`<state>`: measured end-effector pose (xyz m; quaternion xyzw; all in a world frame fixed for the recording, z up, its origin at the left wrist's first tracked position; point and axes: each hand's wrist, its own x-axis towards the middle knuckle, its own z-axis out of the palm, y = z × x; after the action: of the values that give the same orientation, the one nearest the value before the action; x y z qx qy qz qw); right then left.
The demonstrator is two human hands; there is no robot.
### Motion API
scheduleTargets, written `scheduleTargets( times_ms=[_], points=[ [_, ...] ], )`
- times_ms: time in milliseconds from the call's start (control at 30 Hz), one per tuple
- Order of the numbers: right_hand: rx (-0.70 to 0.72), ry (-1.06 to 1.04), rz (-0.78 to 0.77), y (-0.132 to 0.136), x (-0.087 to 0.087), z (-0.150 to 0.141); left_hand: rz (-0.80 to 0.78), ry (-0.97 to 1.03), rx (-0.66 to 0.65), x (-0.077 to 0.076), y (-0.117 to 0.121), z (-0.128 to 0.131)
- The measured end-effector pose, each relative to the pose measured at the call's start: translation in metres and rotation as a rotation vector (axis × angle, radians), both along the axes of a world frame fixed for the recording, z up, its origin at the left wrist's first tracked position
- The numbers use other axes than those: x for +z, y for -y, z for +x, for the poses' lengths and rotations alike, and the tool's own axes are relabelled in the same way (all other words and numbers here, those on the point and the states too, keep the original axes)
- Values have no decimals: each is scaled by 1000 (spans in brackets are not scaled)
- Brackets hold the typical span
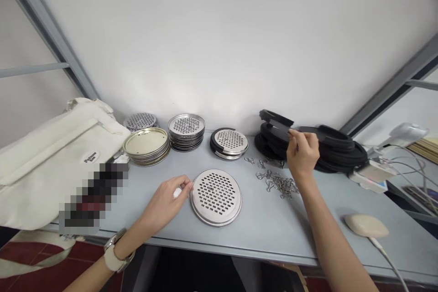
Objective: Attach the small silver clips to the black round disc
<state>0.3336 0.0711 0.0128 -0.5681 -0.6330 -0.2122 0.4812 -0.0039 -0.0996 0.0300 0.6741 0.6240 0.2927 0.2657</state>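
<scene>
A round silver metal plate with rows of slots (216, 196) lies flat on the table. My left hand (167, 200) is at its left rim, fingertips close to or touching the edge. Its fingers are curled around a small white object (177, 192) whose kind I cannot make out. Over the pile of black curved strips (273, 134), my right hand (304, 153) pinches a black curved strip (280, 128) between thumb and fingers. Part of that pile is hidden behind the hand. Left of the right wrist lie many small metal clips (278, 183) in a loose heap.
Stacks of gold lids (146, 143), slotted plates (186, 130) and plates edged in black (230, 141) stand along the wall. A cream bag (65, 155) occupies the left side. At right are a corded cream device (366, 225) and a cabled white box (371, 175).
</scene>
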Motion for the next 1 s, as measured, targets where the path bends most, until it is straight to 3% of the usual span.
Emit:
scheduleTargets(
  times_ms=[100,200,300,400,467,633,700,800,900,1000],
  points=[
    [177,42,3,15,-1,-25,-44,136,28,-1,-4,-4],
    [510,186,-30,41,-5,-61,-180,363,107,-6,-12,-14],
    [740,324,-62,67,-13,-95,-332,630,146,-12,-18,-25],
    [961,512,62,83,-18,-114,-371,707,273,-13,-15,-29],
    [981,566,56,87,-17,-120,-381,651,298,-11,-11,-31],
    [741,403,-348,84,-9,-121,-259,508,379,1,-9,-54],
    [647,324,-484,81,-8,-118,-194,450,345,6,-10,-71],
    [550,229,-701,78,-10,-110,-189,241,397,10,-11,-95],
    [556,146,-924,79,-11,-105,-175,1,429,7,-11,-106],
    [609,68,-1047,79,-12,-102,-170,-116,381,0,-13,-102]
  ],
)
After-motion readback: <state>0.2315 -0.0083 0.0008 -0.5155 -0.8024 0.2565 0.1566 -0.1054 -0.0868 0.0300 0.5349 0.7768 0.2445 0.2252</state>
